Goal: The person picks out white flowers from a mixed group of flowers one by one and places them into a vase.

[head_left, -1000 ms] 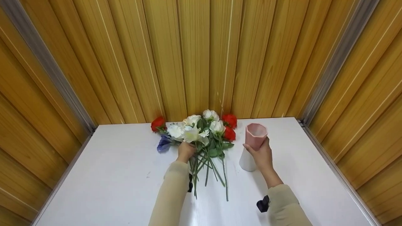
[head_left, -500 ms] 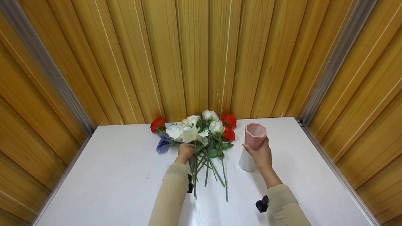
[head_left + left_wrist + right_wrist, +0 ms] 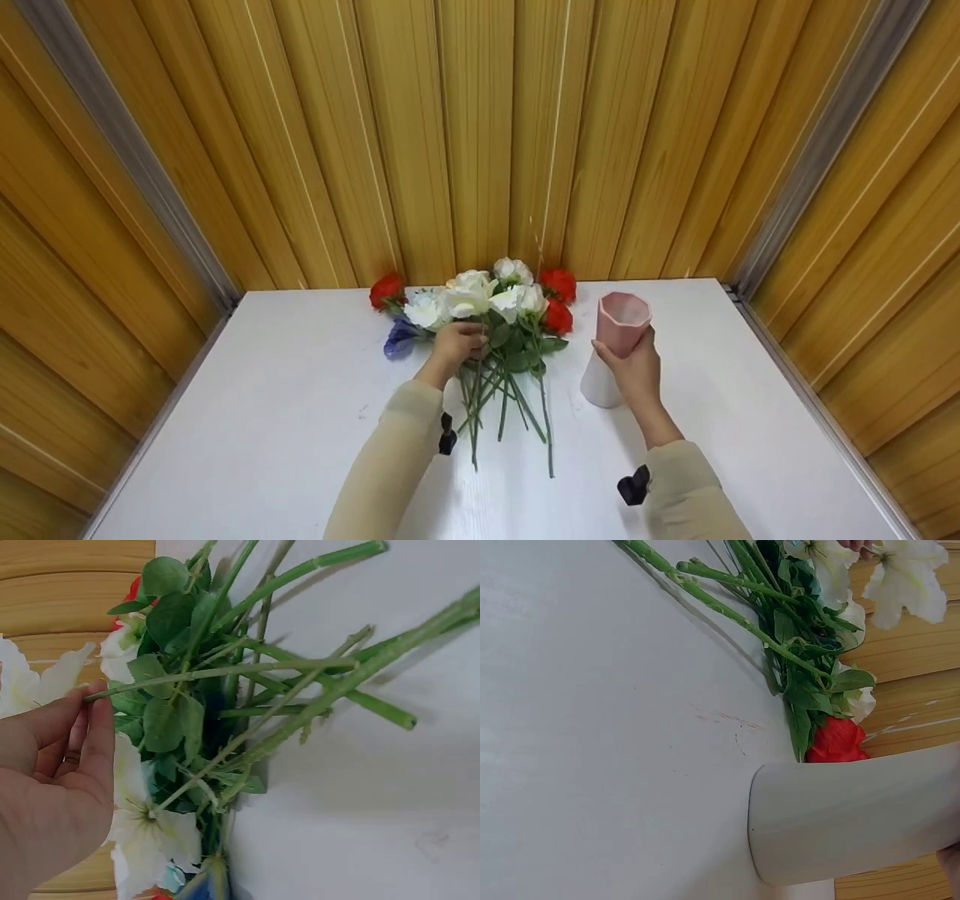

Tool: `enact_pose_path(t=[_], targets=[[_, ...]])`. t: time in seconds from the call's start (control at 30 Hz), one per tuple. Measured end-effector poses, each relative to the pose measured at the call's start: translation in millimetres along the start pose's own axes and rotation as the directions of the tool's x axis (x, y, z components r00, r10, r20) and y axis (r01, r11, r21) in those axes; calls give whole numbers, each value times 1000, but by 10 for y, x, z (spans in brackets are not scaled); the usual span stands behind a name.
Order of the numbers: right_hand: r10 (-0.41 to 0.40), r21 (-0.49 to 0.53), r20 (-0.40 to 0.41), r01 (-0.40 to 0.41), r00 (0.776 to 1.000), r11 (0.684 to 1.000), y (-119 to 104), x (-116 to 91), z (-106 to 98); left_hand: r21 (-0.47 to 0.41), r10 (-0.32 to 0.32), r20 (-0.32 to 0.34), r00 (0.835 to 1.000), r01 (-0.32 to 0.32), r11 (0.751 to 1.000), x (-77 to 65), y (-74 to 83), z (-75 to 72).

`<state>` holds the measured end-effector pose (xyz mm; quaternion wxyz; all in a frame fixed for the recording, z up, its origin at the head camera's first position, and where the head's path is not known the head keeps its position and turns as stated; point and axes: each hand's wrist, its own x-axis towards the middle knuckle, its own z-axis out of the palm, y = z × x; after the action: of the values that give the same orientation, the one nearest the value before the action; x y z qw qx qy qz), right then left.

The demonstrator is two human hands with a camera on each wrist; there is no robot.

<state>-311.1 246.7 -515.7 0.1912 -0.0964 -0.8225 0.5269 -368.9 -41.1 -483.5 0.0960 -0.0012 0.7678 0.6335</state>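
My left hand [image 3: 456, 345] pinches the thin green stem of a white flower [image 3: 37, 679] between thumb and fingertips, just below its bloom. That bloom is lifted over the pile, and its stem [image 3: 225, 670] crosses the others. Under it lies a heap of flowers: white blooms [image 3: 469, 298], red ones [image 3: 558, 316] and a blue one [image 3: 401, 337], with leaves and bare stems pointing toward me. To the right, my right hand [image 3: 636, 369] grips a vase [image 3: 621, 334], pink and faceted above, white and flaring below. It stands upright, its visible inside bare.
The white table [image 3: 285, 420] carries everything. Wood-grain panel walls [image 3: 480, 135] rise at the back and both sides, and the blooms lie close to the back one. A red bloom [image 3: 386, 291] sits at the pile's left end.
My left hand has shifted up and right from among the stems, and a white flower has come up with it. My right hand still holds the vase in place.
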Motion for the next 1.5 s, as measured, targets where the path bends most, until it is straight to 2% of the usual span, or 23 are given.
enact_pose_path(t=[0.03, 0.1, 0.17, 0.23, 0.27, 0.4, 0.47, 0.5, 0.6, 0.8, 0.9, 0.97, 1.17, 1.3, 1.5], targets=[[2, -1, 6, -2, 1000, 1000, -6, 2, -8, 12, 17, 4, 1000, -17, 1000, -84, 117, 0], [3, -6, 8, -3, 1000, 1000, -15, 6, -18, 10, 49, 17, 999, -49, 999, -116, 231, -10], [1, -7, 4, -1, 1000, 1000, -22, 9, -26, 1, 80, 21, 997, -80, 997, 16, 197, -8], [-1, -13, 1, 1, 1000, 1000, -24, 10, -29, 14, 105, 21, 994, -105, 994, 43, 274, -9], [-3, -14, -5, 2, 1000, 1000, -23, 11, -27, 0, 155, 30, 987, -155, 988, 128, 242, -19], [-7, -13, -3, 7, 1000, 1000, -18, 18, -15, -5, 230, 14, 973, -230, 973, 152, 440, -7], [-11, -10, -3, 11, 1000, 1000, -19, 19, -4, -16, 271, -1, 963, -271, 962, 131, 567, 11], [-13, -12, -5, 13, 1000, 1000, -21, 19, 0, -2, 259, -18, 966, -259, 966, 43, 710, 33], [-22, -10, -10, 22, 1000, 1000, -21, 17, 11, -5, 322, -39, 946, -323, 946, -19, 924, 84], [-20, -3, -15, 20, 1000, 1000, -14, 7, 27, -49, 389, -11, 921, -389, 920, -102, 1316, 185], [-20, -9, -18, 20, 1000, 1000, -8, 10, 27, -85, 423, 9, 906, -421, 903, -120, 1491, 249], [-22, -13, -18, 22, 1000, 1000, -1, 13, 30, -90, 457, 15, 890, -454, 887, -134, 1599, 296], [-36, -6, -9, 36, 999, 999, 8, 18, 31, -47, 512, 26, 858, -511, 858, -190, 1862, 441], [-52, -2, -2, 52, 999, 999, 10, 17, 24, -65, 538, 12, 843, -536, 842, -211, 1972, 569], [-65, 12, -22, 65, 998, 998, 26, 21, 21, -107, 573, 8, 820, -569, 816, -240, 2063, 851]])
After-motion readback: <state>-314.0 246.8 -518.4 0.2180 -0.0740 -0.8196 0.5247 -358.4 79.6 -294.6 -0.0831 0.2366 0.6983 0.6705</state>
